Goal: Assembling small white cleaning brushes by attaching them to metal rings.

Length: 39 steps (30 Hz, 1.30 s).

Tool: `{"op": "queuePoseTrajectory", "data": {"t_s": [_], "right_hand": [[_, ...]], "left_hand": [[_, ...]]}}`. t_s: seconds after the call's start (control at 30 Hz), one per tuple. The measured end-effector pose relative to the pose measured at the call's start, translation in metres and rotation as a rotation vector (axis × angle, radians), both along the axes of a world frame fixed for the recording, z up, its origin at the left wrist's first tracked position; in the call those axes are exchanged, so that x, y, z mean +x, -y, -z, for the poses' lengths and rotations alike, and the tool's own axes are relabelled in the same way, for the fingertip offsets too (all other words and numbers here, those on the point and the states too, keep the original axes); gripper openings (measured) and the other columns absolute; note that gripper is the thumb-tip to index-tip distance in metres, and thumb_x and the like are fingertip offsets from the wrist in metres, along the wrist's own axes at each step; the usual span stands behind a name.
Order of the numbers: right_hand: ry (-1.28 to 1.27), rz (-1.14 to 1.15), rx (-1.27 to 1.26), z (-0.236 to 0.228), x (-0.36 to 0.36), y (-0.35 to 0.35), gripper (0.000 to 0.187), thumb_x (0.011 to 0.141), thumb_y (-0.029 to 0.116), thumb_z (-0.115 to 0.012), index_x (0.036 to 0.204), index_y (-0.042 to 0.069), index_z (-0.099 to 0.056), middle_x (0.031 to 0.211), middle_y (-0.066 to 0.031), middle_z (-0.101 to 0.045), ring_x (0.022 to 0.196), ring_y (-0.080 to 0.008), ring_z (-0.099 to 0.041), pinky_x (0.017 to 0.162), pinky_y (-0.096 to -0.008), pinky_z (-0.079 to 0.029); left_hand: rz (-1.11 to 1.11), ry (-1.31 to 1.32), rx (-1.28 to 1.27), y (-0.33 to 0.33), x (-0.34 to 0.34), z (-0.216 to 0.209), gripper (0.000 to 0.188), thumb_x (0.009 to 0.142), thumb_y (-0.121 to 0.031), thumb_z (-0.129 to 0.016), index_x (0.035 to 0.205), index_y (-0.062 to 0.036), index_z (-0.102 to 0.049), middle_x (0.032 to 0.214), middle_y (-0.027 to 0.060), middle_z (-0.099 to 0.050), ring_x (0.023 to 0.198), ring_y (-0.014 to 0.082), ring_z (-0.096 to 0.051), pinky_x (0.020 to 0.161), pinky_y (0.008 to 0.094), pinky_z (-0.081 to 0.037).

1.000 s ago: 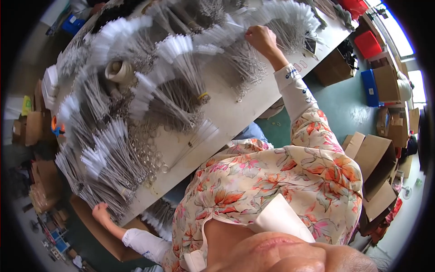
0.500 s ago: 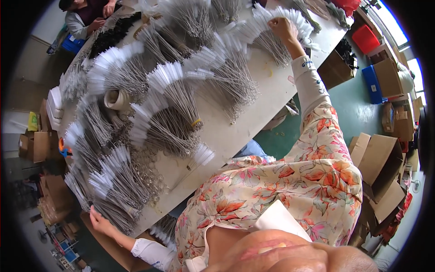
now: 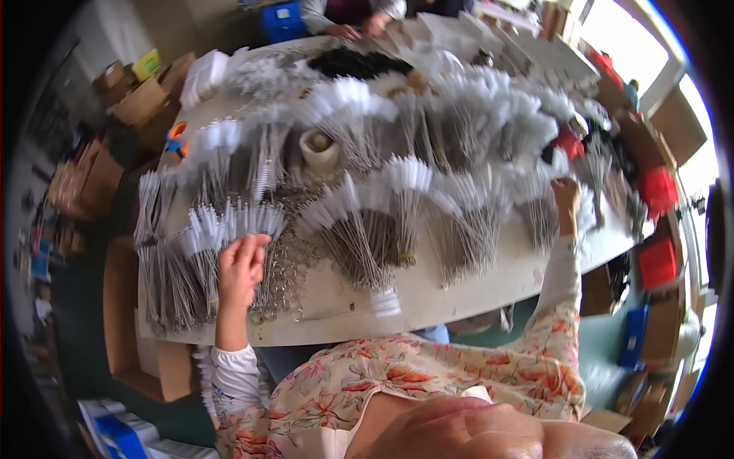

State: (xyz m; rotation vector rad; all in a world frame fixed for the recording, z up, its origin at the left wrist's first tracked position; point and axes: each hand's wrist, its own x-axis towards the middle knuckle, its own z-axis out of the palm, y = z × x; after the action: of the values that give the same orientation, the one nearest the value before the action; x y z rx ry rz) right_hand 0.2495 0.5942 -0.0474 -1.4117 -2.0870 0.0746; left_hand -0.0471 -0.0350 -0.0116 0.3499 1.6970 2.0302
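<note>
Many small wire brushes with white bristle heads and looped wire ends lie in bundles on the table. My left hand (image 3: 241, 269) hovers over a bundle of brushes (image 3: 205, 249) at the near left, its fingers loosely bent and a little apart, with nothing visible in them. At the far right my right hand (image 3: 566, 197) is closed beside the white heads of another brush bundle (image 3: 535, 210); what its fingers hold is hidden. Between my hands stand a yellow-banded bundle (image 3: 407, 222) and a fanned bundle (image 3: 348, 229). A few brushes (image 3: 384, 301) lie apart near the front edge.
A pale roll (image 3: 319, 151) stands among the bundles, and orange-handled scissors (image 3: 177, 140) lie at the left edge. Dark brushes (image 3: 359, 63) are heaped farther back, near a co-worker's hands (image 3: 359, 29). An open carton (image 3: 126, 321) stands beside the table's left corner.
The view has turned and levelled. My left hand has moved from the table's left corner over the near-left brushes, its fingers more bent. My right hand stays closed at the right-hand bundle.
</note>
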Motion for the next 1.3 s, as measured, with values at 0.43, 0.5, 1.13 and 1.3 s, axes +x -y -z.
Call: {"op": "queuePoseTrajectory", "data": {"t_s": [0.43, 0.5, 1.13, 1.3], "right_hand": [[-0.839, -1.131, -0.76, -0.087, -0.133, 0.337, 0.025, 0.084, 0.016, -0.046, 0.096, 0.002, -0.063, 0.067, 0.0034, -0.048, 0.052, -0.0049, -0.037, 0.046, -0.0212, -0.027], [-0.79, -1.189, -1.014, -0.086, -0.149, 0.392, 0.021, 0.084, 0.011, -0.059, 0.101, 0.0, -0.063, 0.075, 0.0022, -0.059, 0.059, -0.0017, -0.046, 0.05, -0.0186, -0.036], [-1.26, -1.243, -1.447, -0.062, -0.17, 0.412, 0.009, 0.084, 0.008, -0.049, 0.078, 0.004, -0.054, 0.066, 0.0003, -0.051, 0.053, -0.0055, -0.042, 0.046, -0.0196, -0.032], [-1.279, -1.278, -1.188, -0.088, -0.167, 0.408, 0.019, 0.091, 0.02, -0.039, 0.083, 0.006, -0.048, 0.069, -0.0021, -0.046, 0.055, -0.0096, -0.042, 0.048, -0.0218, -0.033]], "left_hand": [[0.423, 0.044, 0.388, -0.061, 0.075, -0.039, 0.033, 0.096, -0.027, -0.04, 0.096, -0.0021, -0.061, 0.062, -0.0006, -0.049, 0.043, 0.0008, -0.029, 0.036, 0.0168, -0.023], [0.407, -0.013, 0.349, -0.065, 0.084, -0.035, 0.034, 0.096, -0.03, -0.042, 0.095, -0.0009, -0.061, 0.061, -0.0002, -0.048, 0.041, 0.0012, -0.028, 0.035, 0.0167, -0.022], [-0.128, -0.292, 0.285, -0.064, 0.089, -0.01, 0.031, 0.096, -0.023, -0.042, 0.096, 0.0012, -0.061, 0.068, 0.0054, -0.06, 0.05, 0.0069, -0.052, 0.047, 0.0207, -0.043], [-0.096, -0.506, 0.222, -0.063, 0.089, -0.009, 0.022, 0.093, -0.016, -0.05, 0.096, 0.0006, -0.064, 0.065, 0.0015, -0.058, 0.053, 0.0059, -0.05, 0.047, 0.0197, -0.039]]}}
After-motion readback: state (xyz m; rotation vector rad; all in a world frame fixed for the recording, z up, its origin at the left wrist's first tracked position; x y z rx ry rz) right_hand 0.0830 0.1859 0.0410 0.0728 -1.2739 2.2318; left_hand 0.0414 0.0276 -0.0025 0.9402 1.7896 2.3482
